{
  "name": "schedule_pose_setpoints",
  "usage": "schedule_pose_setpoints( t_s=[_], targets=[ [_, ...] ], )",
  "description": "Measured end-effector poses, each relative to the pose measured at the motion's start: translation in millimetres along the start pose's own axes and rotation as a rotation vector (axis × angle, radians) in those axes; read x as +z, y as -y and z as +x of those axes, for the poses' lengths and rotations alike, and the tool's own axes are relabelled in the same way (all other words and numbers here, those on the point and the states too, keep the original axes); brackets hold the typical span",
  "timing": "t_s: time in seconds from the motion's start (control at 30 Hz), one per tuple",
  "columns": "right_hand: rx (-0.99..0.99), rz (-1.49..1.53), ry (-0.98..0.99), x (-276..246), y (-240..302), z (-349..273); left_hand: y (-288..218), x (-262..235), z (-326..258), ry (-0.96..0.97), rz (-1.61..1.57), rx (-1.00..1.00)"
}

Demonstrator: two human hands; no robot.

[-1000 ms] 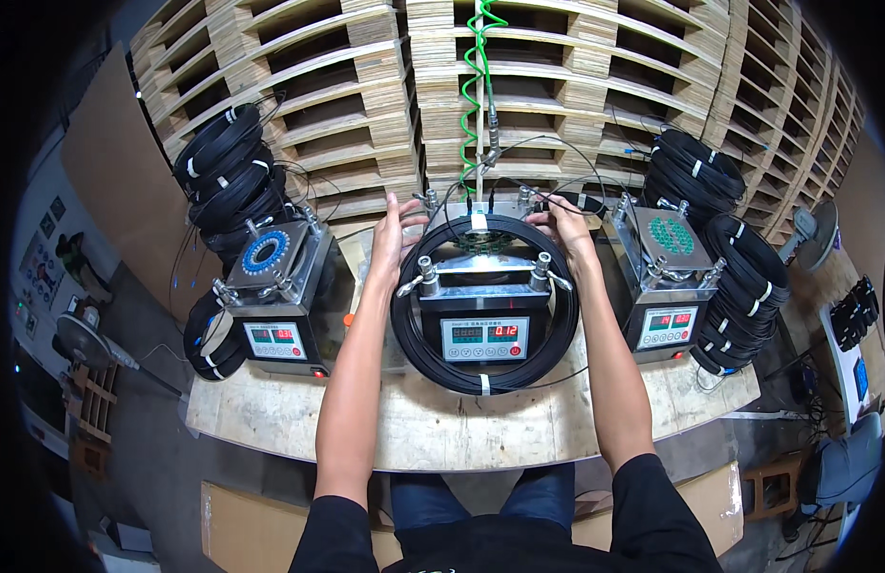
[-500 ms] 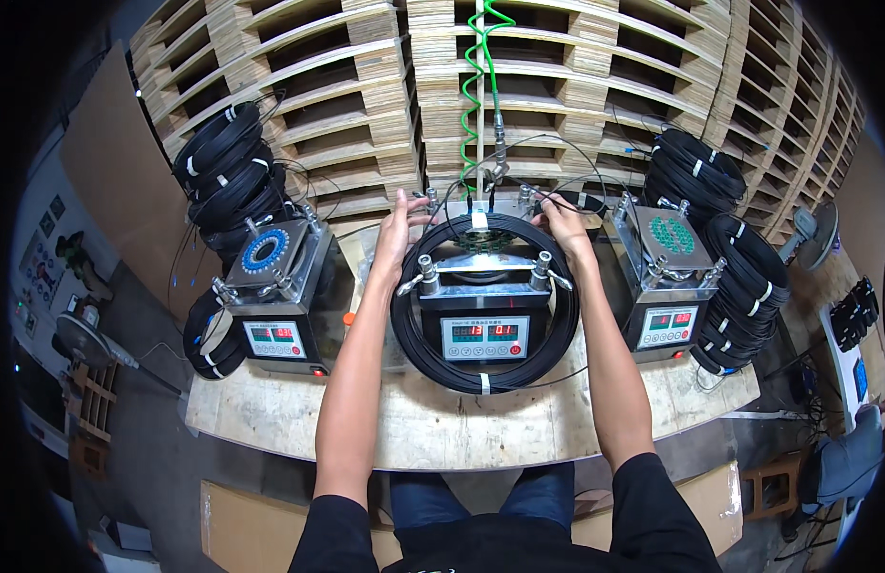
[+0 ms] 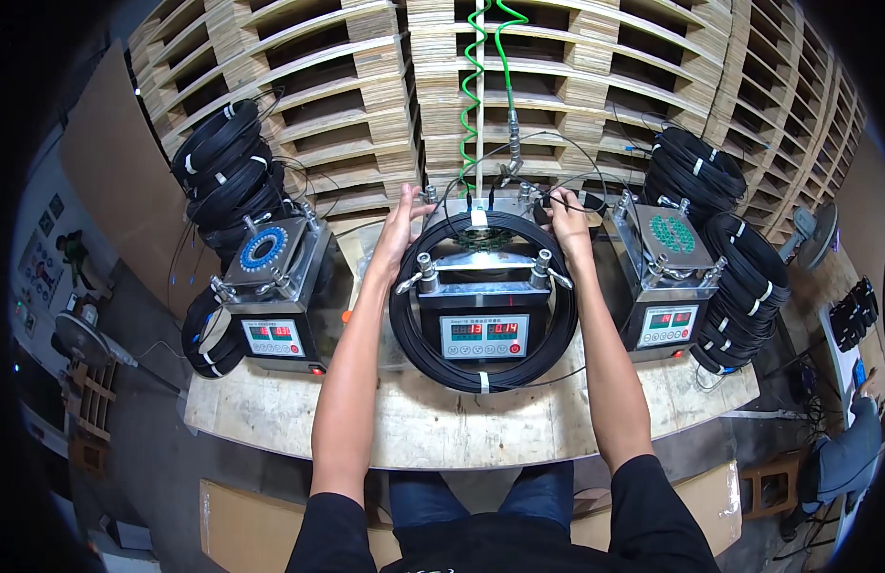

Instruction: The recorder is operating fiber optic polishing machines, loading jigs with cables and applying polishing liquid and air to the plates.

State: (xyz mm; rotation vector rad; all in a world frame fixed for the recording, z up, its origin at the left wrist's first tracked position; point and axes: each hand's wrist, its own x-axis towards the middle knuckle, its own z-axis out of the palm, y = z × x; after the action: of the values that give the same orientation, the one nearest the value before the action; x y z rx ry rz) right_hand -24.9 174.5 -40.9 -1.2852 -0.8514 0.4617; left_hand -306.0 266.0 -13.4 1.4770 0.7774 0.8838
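Note:
A black cable coil (image 3: 559, 329), bound with white ties, hangs around the front of the middle machine (image 3: 485, 336), which has a lit red display. My left hand (image 3: 400, 229) is at the machine's left rear, beside a metal post (image 3: 429, 195), with its fingers stretched and apart. At the right rear, the fingers of my right hand (image 3: 569, 227) are drawn together. Whatever they hold is hidden; a thin black line runs towards them from the metal fitting (image 3: 514, 143) on the green coiled air hose (image 3: 505, 57). Two black cable ends stand up from the machine's top.
Similar machines stand left (image 3: 271, 334) with a blue-ringed plate and right (image 3: 667, 325) with green-dotted plate. Cable coils are piled behind them (image 3: 228, 172) (image 3: 695, 167). Stacked wooden pallets (image 3: 557, 67) rise behind the wooden table (image 3: 433, 430). A person (image 3: 848, 449) is at far right.
My right hand's fingers have drawn together and shifted slightly. The air hose's fitting has moved right and a little lower. My left hand has barely moved; displays on the machines have changed.

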Motion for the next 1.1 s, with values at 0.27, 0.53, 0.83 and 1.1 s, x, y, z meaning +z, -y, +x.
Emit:
schedule_pose_setpoints(
  t_s=[0.27,0.53,0.83,1.1],
  targets=[
    [0.083,-0.032,0.238,-6.2,-6.6,10.1,19.1,-2.5,10.2,-0.251,0.017,0.049],
    [0.141,0.203,0.148,-0.2,2.7,-1.5,16.9,-7.1,9.7,-0.195,0.029,0.033],
    [0.006,-0.194,0.166,-4.2,-7.7,8.0,16.2,-5.6,8.3,-0.146,-0.034,0.008],
    [0.123,0.149,0.256,-5.8,4.4,0.5,26.9,-4.8,15.4,-0.338,0.025,0.144]
  ],
)
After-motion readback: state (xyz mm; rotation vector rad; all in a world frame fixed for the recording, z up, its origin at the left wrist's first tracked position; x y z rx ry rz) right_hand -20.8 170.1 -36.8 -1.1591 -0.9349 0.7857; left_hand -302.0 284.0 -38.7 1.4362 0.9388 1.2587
